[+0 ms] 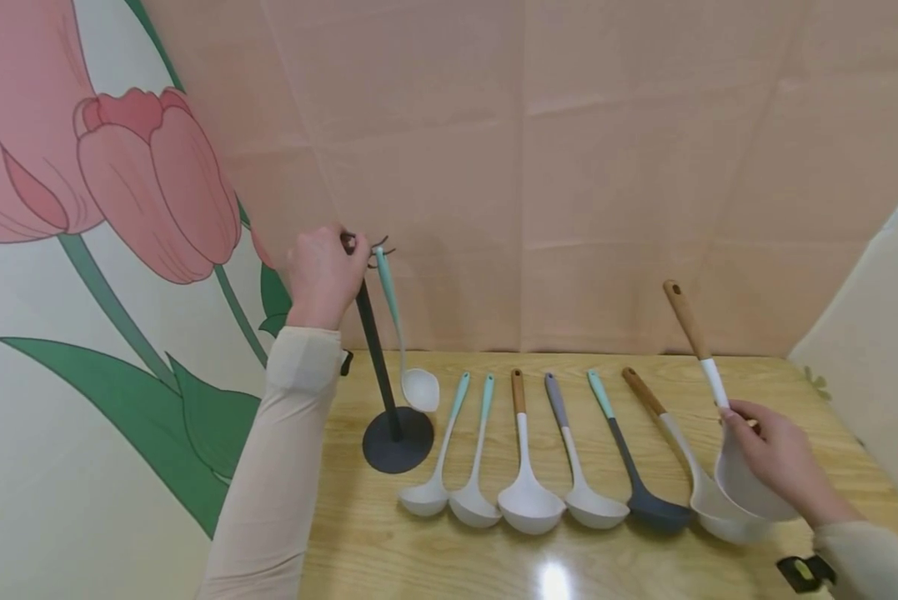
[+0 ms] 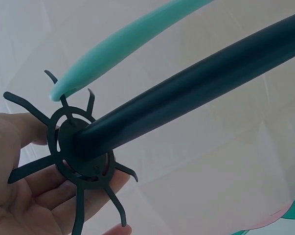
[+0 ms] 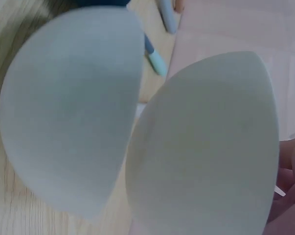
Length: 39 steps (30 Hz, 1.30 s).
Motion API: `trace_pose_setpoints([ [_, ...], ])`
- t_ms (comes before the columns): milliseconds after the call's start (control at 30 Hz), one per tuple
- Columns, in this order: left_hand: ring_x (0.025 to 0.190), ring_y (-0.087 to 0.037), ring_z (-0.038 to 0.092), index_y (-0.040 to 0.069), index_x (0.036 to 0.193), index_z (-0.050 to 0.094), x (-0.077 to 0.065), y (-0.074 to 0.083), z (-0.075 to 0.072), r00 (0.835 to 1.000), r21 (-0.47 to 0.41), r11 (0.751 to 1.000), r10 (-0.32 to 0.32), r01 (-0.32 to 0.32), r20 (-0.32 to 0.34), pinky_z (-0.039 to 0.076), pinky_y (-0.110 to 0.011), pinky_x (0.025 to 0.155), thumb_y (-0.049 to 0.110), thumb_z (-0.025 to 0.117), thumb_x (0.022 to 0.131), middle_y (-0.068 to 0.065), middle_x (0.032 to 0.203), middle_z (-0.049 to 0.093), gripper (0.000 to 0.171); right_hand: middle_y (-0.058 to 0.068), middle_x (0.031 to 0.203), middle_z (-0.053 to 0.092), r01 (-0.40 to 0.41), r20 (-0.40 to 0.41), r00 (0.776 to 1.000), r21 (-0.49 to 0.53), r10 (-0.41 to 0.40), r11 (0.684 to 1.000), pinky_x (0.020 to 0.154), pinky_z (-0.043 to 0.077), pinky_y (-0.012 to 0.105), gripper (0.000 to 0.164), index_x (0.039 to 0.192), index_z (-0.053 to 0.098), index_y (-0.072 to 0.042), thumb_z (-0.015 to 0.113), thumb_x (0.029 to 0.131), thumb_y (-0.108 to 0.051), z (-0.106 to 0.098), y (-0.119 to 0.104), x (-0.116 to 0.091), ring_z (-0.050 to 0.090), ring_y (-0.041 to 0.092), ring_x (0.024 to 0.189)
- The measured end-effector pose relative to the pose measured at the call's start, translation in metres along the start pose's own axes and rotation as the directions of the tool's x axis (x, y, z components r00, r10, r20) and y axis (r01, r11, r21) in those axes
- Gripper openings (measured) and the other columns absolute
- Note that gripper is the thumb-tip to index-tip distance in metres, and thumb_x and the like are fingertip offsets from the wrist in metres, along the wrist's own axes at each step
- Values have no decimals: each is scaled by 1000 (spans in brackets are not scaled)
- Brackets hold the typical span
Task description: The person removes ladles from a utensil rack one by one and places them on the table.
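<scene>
My left hand [image 1: 323, 271] grips the top of a black utensil stand [image 1: 377, 358], fingers around its ring of hooks [image 2: 52, 159]. A white ladle with a mint handle [image 1: 390, 292] hangs from one hook on the right side. At the right, my right hand [image 1: 775, 454] holds a white ladle with a wooden handle [image 1: 687, 321] by its neck, handle pointing up and bowl low. That bowl [image 3: 206, 142] fills much of the right wrist view, beside the bowl of another white, wooden-handled ladle [image 1: 666, 425] on the table.
Several more ladles lie in a row on the wooden table [image 1: 433, 575], handles toward the back: two mint-handled white ones, a wooden-handled one [image 1: 524, 467], a grey-handled one [image 1: 572, 458] and a dark one with mint handle [image 1: 629, 458]. A pink cloth [image 1: 569, 183] hangs behind.
</scene>
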<state>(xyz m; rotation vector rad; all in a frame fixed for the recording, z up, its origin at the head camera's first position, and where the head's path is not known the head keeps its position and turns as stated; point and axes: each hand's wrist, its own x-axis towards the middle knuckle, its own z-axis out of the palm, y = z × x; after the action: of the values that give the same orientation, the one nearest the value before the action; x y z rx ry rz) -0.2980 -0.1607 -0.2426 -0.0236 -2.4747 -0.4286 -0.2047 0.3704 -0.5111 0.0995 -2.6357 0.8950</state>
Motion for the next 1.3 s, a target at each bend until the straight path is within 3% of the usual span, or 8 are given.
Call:
trace_pose_setpoints([
  [300,76,-31,68,1,93,72,0,-1,0,1000,-5,1000,-7,7,11,54,-43,73,33,48,99,-14,88,74,40,32,101,67,-10,38,999,-47,12,999,53,40,26,38,121,60,14,51,104,-19,-7,23,7,49,-1,66],
  [500,77,-30,68,1,94,72,0,0,1,1000,-13,1000,-8,8,2,54,-43,75,32,48,99,-14,89,74,39,34,100,67,2,83,997,-88,6,996,59,45,35,35,116,62,15,54,103,-16,-6,42,14,63,28,75],
  [600,77,-31,68,1,94,72,0,0,1,1000,-18,1000,-6,6,-9,53,-43,75,31,49,98,-14,89,74,38,36,102,66,2,98,995,-97,7,995,63,46,41,35,116,63,15,54,102,-16,-8,52,17,64,47,83],
  [667,76,-31,68,1,93,72,0,0,1,1000,-16,1000,-5,5,-15,53,-43,74,31,49,98,-14,89,74,38,36,102,66,-3,111,994,-94,13,996,64,45,42,36,117,62,15,54,102,-17,-10,58,19,63,51,87],
  [900,75,-30,67,2,92,72,0,0,1,1000,-11,1000,-10,10,-7,53,-43,73,32,48,98,-13,87,74,39,35,100,67,-17,128,991,-126,33,992,60,41,33,38,118,62,15,55,102,-19,-24,78,25,61,24,76],
  [1000,75,-31,66,2,91,71,1,0,0,1000,-11,1000,-14,14,-7,53,-43,73,32,48,98,-13,86,73,39,34,98,67,-11,150,988,-146,33,989,60,41,34,37,116,63,14,55,102,-19,-27,83,28,59,19,74],
  [1167,77,-31,66,2,89,70,1,0,0,1000,-4,1000,-13,13,-10,52,-45,75,32,48,98,-14,85,72,38,35,100,67,-2,279,959,-165,49,986,67,49,44,37,112,65,16,56,102,-19,-25,88,29,66,38,85],
  [1300,77,-31,66,3,88,70,0,1,2,1000,1,1000,-14,14,-7,52,-45,76,32,48,98,-13,84,72,38,35,100,67,-24,340,937,-166,80,986,66,49,41,39,113,64,16,54,103,-21,-22,93,27,66,36,84],
])
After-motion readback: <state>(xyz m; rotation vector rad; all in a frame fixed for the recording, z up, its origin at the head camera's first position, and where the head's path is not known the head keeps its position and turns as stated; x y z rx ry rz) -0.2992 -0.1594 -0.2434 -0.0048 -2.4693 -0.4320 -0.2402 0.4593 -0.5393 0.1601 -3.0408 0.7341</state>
